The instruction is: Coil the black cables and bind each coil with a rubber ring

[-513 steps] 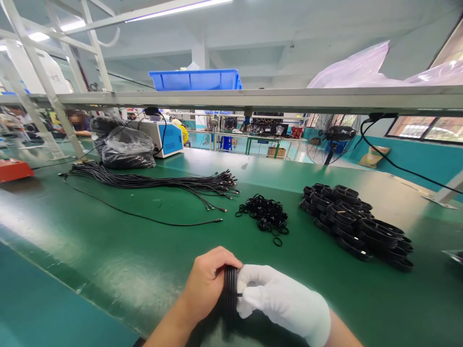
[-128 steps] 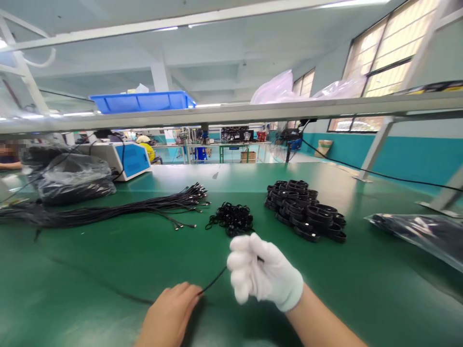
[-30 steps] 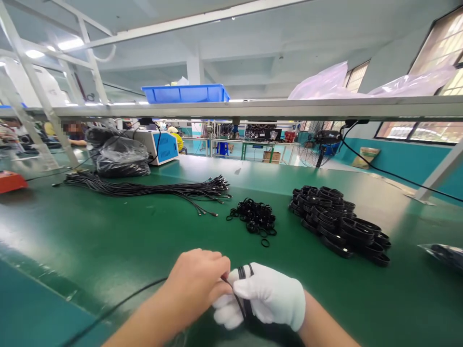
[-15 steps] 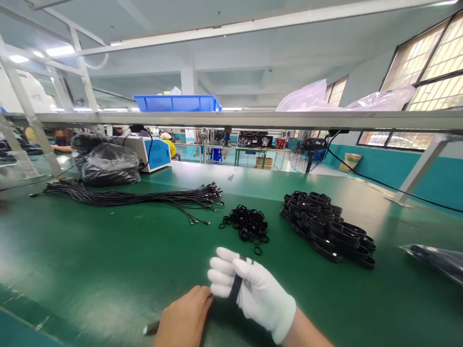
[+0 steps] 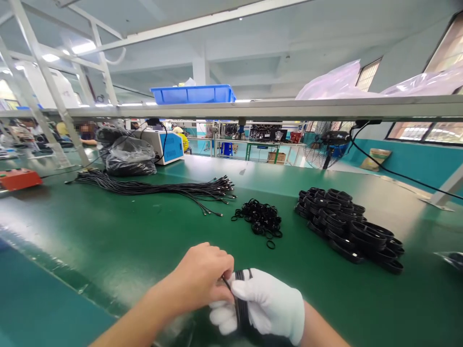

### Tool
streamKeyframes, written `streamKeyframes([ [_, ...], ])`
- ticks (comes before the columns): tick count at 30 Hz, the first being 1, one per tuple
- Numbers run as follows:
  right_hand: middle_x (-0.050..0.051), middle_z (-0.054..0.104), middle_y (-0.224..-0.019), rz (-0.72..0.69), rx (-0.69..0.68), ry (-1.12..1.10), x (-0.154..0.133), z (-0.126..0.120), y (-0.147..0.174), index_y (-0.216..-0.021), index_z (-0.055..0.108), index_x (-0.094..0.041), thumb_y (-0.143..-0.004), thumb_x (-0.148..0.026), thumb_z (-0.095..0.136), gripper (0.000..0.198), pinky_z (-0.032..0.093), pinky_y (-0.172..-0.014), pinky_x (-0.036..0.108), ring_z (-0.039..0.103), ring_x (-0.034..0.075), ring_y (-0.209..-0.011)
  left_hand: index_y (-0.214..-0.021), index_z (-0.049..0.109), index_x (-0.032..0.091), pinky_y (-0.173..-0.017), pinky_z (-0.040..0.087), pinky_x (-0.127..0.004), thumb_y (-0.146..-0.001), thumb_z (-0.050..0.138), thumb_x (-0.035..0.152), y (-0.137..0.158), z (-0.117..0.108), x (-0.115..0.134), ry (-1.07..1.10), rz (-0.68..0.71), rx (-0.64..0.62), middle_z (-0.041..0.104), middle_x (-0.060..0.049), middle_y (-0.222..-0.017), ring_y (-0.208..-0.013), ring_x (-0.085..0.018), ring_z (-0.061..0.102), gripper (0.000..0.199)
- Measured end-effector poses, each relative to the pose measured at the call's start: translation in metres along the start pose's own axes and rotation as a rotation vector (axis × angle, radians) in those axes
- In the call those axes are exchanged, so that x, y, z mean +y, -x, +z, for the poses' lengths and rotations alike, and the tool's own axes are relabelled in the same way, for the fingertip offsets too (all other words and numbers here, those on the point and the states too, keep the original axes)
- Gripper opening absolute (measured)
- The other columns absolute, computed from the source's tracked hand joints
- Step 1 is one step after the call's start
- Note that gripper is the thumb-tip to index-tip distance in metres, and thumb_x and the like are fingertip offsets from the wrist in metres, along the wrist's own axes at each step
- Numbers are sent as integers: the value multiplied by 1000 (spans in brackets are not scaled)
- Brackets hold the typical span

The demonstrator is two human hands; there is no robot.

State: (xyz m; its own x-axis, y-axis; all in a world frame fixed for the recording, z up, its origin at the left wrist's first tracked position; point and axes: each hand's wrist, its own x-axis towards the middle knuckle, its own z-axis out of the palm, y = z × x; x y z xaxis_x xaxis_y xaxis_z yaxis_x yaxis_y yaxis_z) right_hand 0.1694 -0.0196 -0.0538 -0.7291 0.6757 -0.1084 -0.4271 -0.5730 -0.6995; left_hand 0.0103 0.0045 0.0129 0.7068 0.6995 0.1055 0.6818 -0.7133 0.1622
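My right hand (image 5: 267,303), in a white glove, is closed around a black cable (image 5: 241,303) wound into a narrow coil. A black band crosses the fingers near the coil's top. My bare left hand (image 5: 206,274) pinches a strand of the same cable just left of the gloved thumb. Beyond the hands lies a heap of small black rings (image 5: 260,215), with one loose ring (image 5: 270,245) in front. To its right are stacked finished-looking coils of black cable (image 5: 347,226). A long bundle of straight black cables (image 5: 155,188) stretches to the left, its metal plugs pointing right.
A plastic-wrapped black bundle (image 5: 130,156) and a blue-and-white machine (image 5: 168,146) stand at the back left. An orange box (image 5: 20,179) sits far left. Overhead runs a shelf (image 5: 267,110) with a blue tray (image 5: 193,95). A fan (image 5: 327,144) stands behind the table.
My left hand has risen from the table to the coil and now pinches a strand there. The coil stays in my right hand. The view has swung somewhat left.
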Motion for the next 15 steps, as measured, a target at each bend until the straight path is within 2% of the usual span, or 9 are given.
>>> streamKeyframes([
  [3,11,64,-82,137,-50,-37,7,0,0,-94,61,-6,-59,-32,77,46,45,-73,40,65,22,-76,-69,58,20,-56,35,-20,-66,73,24,-8,-4,-17,254,-4,-134,59,7,-65,-64,-11,53,16],
  [5,10,65,-76,151,4,-23,11,-2,-2,-90,62,-6,-57,-27,75,41,46,-70,39,65,22,-71,-68,59,20,-57,38,-19,-65,75,25,-9,1,-24,353,7,-172,58,7,-67,-66,-11,54,17],
  [6,10,66,-72,143,41,-13,13,-4,-4,-86,62,-5,-57,-26,73,37,47,-66,38,65,22,-67,-69,60,20,-63,40,-21,-65,75,26,-9,5,-26,351,19,-127,60,6,-71,-72,-12,56,17],
  [7,11,66,-69,126,78,-9,14,-5,-6,-84,63,-5,-58,-26,71,34,47,-62,37,65,22,-63,-70,62,20,-71,42,-24,-67,74,25,-7,8,-26,313,28,-30,62,4,-78,-80,-14,56,14],
  [9,12,66,-68,81,126,-24,14,-9,-9,-81,64,-4,-60,-29,68,33,47,-57,35,64,22,-59,-78,64,21,-85,38,-32,-75,66,17,-3,15,-24,183,49,246,62,0,-94,-96,-19,52,5],
  [11,12,67,-69,61,124,-52,12,-12,-11,-82,65,-3,-61,-31,67,35,48,-56,36,65,22,-59,-87,65,20,-86,37,-36,-81,54,9,3,22,-19,83,103,460,61,-4,-101,-99,-20,50,17],
  [13,13,68,-71,70,81,-70,10,-13,-10,-85,65,-3,-60,-32,68,39,49,-57,36,66,23,-61,-90,65,19,-82,40,-34,-84,48,7,7,26,-15,51,201,508,61,-6,-98,-93,-20,51,22],
  [15,14,69,-72,88,21,-83,9,-13,-8,-86,66,-2,-60,-33,68,40,50,-58,36,66,23,-62,-88,66,18,-77,41,-32,-85,48,11,9,26,-12,70,262,437,62,-7,-92,-84,-18,52,20],
])
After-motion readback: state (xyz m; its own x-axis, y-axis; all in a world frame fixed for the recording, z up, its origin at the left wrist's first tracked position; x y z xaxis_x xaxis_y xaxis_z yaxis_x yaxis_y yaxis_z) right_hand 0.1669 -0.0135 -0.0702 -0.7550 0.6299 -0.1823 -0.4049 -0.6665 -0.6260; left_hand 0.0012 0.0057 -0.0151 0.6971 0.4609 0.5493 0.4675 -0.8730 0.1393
